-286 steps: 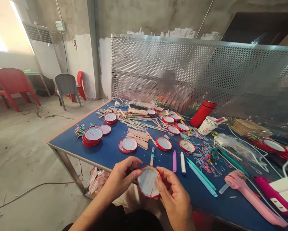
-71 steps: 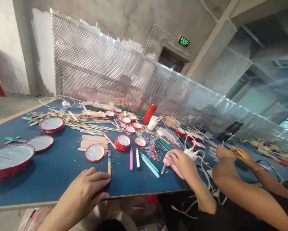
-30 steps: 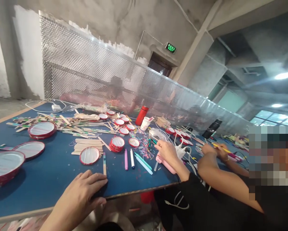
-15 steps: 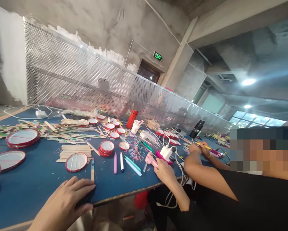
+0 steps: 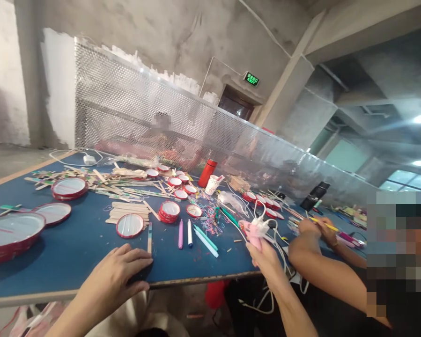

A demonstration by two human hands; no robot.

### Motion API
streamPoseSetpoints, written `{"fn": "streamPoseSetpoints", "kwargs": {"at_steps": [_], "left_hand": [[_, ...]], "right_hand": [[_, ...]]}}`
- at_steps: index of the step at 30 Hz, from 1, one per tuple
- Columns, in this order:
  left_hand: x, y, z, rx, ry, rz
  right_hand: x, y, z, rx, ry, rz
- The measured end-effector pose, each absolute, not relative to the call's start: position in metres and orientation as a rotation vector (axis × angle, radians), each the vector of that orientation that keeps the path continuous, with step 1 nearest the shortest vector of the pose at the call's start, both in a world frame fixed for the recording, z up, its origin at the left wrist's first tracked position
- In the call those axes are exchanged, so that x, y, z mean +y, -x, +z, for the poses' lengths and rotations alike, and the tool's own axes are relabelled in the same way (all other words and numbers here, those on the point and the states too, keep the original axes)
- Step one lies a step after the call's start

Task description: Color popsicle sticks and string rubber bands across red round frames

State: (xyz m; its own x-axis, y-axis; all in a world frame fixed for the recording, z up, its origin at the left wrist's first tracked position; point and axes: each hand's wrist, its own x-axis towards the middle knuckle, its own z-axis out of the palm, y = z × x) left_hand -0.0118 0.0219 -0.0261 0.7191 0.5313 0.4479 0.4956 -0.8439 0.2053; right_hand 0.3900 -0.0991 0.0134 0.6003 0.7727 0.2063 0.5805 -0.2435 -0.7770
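Observation:
My left hand [image 5: 121, 269] lies at the table's front edge, fingers stretched out over the lower end of a wooden craft stick [image 5: 149, 238] with a bluish upper part. My right hand [image 5: 266, 257] is closed around a pink hot glue gun [image 5: 254, 236], held above the table beside a white plug cluster [image 5: 261, 223]. Beyond my left hand, a round red-rimmed disc [image 5: 129, 225] rests against a row of plain craft sticks [image 5: 126, 210]. Between my hands lie a purple marker [image 5: 180, 234], a white marker with a dark blue end [image 5: 189, 233] and light blue and teal markers [image 5: 206, 242].
Larger red-rimmed discs [image 5: 11, 229] are stacked at left. Behind are loose sticks [image 5: 87, 180], a red bottle [image 5: 207, 173], a paper cup [image 5: 212, 185] and scattered coloured bits [image 5: 212, 215]. White cables [image 5: 280, 252] hang near my right arm. A co-worker's arm [image 5: 322, 262] is at right.
The view has swung left, so things sit further right in it. My right hand has raised and turned the glue gun towards the plugs. My left hand stays at the craft stick.

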Motion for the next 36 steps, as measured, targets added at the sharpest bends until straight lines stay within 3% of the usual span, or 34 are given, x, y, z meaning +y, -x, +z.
{"fn": "streamPoseSetpoints", "kwargs": {"at_steps": [5, 11, 20, 36], "left_hand": [[0.011, 0.010, -0.029, 0.928, -2.836, 0.861], [-0.009, 0.008, -0.018, 0.980, -2.816, 0.704], [-0.022, 0.007, -0.020, 1.042, -2.734, 0.730], [-0.024, 0.008, -0.023, 1.015, -2.746, 0.700]], "right_hand": [[-0.118, -0.334, 0.014, -0.985, 1.665, 0.595], [-0.109, -0.253, 0.009, -1.049, 1.376, 1.165], [-0.079, -0.205, -0.004, -1.183, 1.478, 1.057], [-0.078, -0.208, -0.012, -1.119, 1.601, 1.060]]}}
